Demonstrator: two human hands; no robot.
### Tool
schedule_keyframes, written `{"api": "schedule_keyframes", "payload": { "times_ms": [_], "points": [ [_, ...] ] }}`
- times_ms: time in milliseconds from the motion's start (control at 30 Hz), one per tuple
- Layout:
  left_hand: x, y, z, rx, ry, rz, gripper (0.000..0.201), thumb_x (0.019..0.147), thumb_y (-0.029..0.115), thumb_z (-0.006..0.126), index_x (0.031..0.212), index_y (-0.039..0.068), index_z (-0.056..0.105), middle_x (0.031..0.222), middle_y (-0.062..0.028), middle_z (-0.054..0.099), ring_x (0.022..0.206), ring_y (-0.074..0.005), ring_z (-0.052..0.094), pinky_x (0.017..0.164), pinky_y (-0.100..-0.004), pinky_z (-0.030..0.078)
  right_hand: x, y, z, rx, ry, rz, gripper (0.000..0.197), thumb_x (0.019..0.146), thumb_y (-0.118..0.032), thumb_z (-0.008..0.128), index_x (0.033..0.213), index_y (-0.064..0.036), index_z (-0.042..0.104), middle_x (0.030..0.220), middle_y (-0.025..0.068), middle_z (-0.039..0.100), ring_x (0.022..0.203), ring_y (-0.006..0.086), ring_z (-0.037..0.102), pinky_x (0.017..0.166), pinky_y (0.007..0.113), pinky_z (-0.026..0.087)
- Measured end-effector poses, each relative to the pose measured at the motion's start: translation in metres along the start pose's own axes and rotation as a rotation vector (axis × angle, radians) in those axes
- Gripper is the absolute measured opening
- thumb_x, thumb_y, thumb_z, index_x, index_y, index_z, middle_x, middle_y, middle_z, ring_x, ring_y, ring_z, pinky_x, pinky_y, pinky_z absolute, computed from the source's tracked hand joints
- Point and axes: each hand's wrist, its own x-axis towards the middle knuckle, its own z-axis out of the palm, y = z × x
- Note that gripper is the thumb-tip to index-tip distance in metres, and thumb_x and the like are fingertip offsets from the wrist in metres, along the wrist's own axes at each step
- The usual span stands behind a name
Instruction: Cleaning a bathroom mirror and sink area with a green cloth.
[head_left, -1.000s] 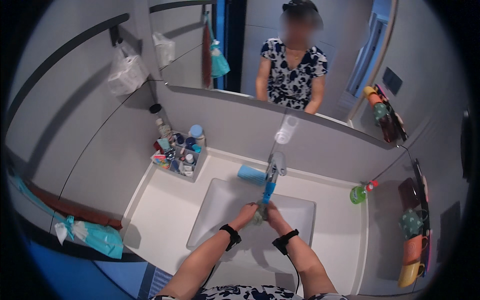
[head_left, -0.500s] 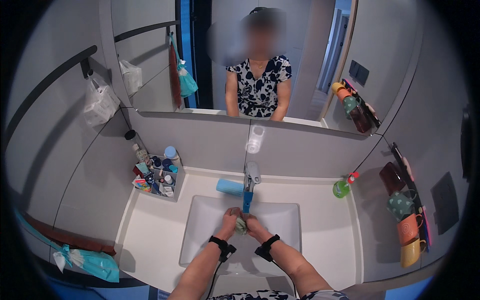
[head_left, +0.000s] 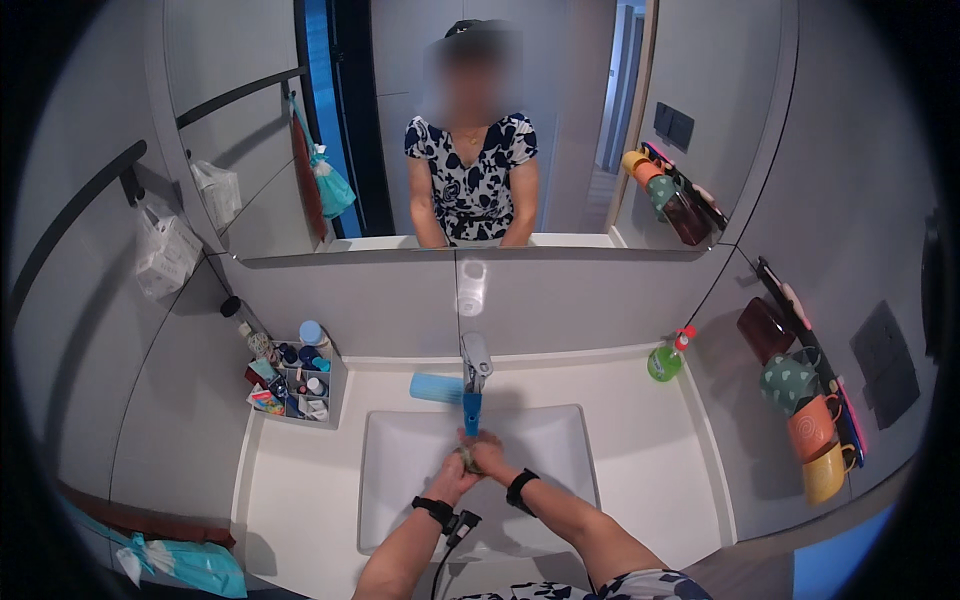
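My left hand [head_left: 453,478] and my right hand [head_left: 488,455] meet over the white rectangular sink [head_left: 545,455], just below the blue-tipped spout of the tap [head_left: 472,402]. Pressed between them is a small pale green crumpled piece, apparently cloth [head_left: 467,460]; only a little of it shows. The left fingers curl round it from the near side, while the right hand lies partly over it from the right. Most fingertips are hidden. Whether water is running I cannot tell.
Left of the tap lies a light blue roll-shaped thing [head_left: 437,387]. A grey organiser [head_left: 330,410] with bottles and tubes stands at the counter's left. At the right back is a green pump bottle [head_left: 664,362]; cups [head_left: 815,430] hang on the right wall. A mirror [head_left: 560,150] spans the back.
The view has shifted, so the fixtures appear further left. My right hand has come over the green piece, which hung more openly between both hands before and is now mostly covered.
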Motion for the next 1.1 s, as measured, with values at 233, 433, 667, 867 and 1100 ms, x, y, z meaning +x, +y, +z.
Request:
{"api": "schedule_keyframes", "payload": {
  "times_ms": [233, 433, 667, 867, 1100],
  "points": [
    [0.01, 0.029, -0.02, 0.005, 0.01, 0.02, 0.042, 0.097, 0.04, 0.036, 0.12, 0.007, 0.049, 0.123, -0.0163, 0.053, 0.115, -0.033, 0.05, 0.095, -0.0527, 0.041, 0.01, 0.025, 0.023, 0.36, 0.045, -0.178, 0.044, 0.079, -0.034, 0.061, 0.108, -0.0017, 0.057, 0.119, 0.0214, 0.053, 0.116, 0.0356, 0.047, 0.093, 0.045, 0.039],
    [-0.018, 0.026, 0.007, 0.085, -0.051, -0.053, 0.037, 0.095, 0.045, 0.041, 0.104, 0.011, 0.054, 0.106, -0.0114, 0.058, 0.099, -0.0292, 0.057, 0.087, -0.0474, 0.046, -0.025, -0.041, -0.022, 0.472, -0.437, 0.113, 0.053, 0.081, -0.038, 0.057, 0.118, -0.0004, 0.05, 0.122, 0.0268, 0.049, 0.123, 0.034, 0.041, 0.105, 0.043, 0.03],
    [-0.041, 0.026, 0.027, 0.323, 0.01, 0.179, 0.029, 0.094, 0.024, 0.045, 0.118, 0.009, 0.052, 0.11, -0.0101, 0.059, 0.106, -0.0246, 0.057, 0.088, -0.0457, 0.048, -0.003, 0.009, 0.036, 0.644, -0.078, 0.068, 0.047, 0.09, -0.04, 0.054, 0.121, -0.0043, 0.052, 0.119, 0.0117, 0.054, 0.106, 0.0226, 0.054, 0.091, 0.036, 0.044],
    [0.015, 0.024, -0.021, -0.023, 0.04, 0.148, 0.028, 0.094, 0.029, 0.044, 0.11, 0.008, 0.055, 0.105, -0.0099, 0.061, 0.099, -0.0231, 0.059, 0.083, -0.0478, 0.05, -0.022, -0.012, 0.038, 0.903, -0.186, 0.005, 0.036, 0.09, -0.039, 0.056, 0.107, -0.0071, 0.056, 0.095, 0.0043, 0.06, 0.088, 0.0145, 0.056, 0.077, 0.031, 0.047],
    [-0.023, 0.004, 0.042, 0.119, 0.055, 0.026, 0.038, 0.091, 0.048, 0.047, 0.104, 0.014, 0.056, 0.091, -0.0053, 0.061, 0.083, -0.0236, 0.06, 0.074, -0.0418, 0.049, 0.021, 0.043, -0.001, 1.704, -0.857, 0.01, 0.043, 0.091, -0.038, 0.049, 0.11, -0.0002, 0.055, 0.1, 0.0095, 0.059, 0.095, 0.0215, 0.056, 0.084, 0.033, 0.045]
  ]
}}
